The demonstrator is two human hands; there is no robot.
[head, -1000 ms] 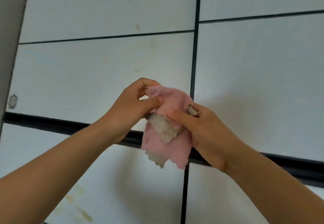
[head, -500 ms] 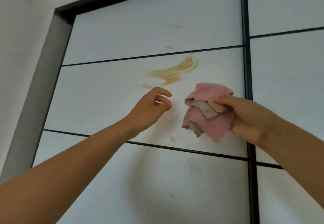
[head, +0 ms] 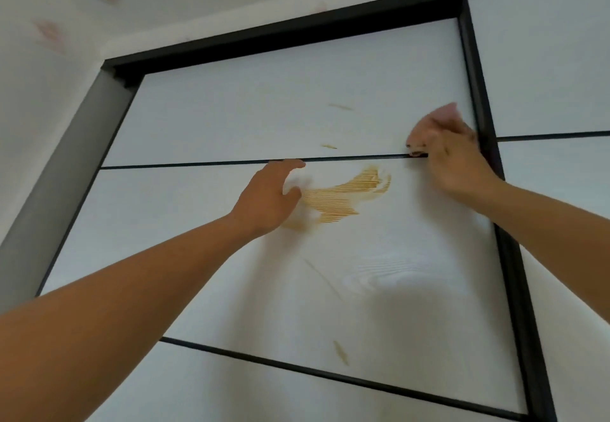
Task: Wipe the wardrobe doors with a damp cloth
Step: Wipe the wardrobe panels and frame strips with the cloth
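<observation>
Head view, tilted up at the top of a white wood-grain wardrobe door (head: 264, 118) set in a black frame. The right hand (head: 452, 157) has its grip closed on a crumpled pink cloth (head: 442, 116), pressed against the upper panel at the far right, just beside the black vertical frame bar (head: 485, 144) and on the thin black horizontal groove (head: 346, 159). The left hand (head: 269, 195) is empty, its grip open with fingers spread, flat against the panel below the groove and touching the left edge of a wide orange-brown streaked stain (head: 346, 194).

Risks, as I judge them: the cloth sits above and to the right of the big stain, so a pass along the groove could miss it altogether. A single sweep through it may drag the colour across clean white grain, and the ridged texture could hold residue in its lines. Smaller orange flecks higher up (head: 340, 107) and a streak lower down (head: 341, 352) are easy to overlook. The bracing left palm could pick up the stain and print it elsewhere. Arms are stretched high, so pressure may be weak
</observation>
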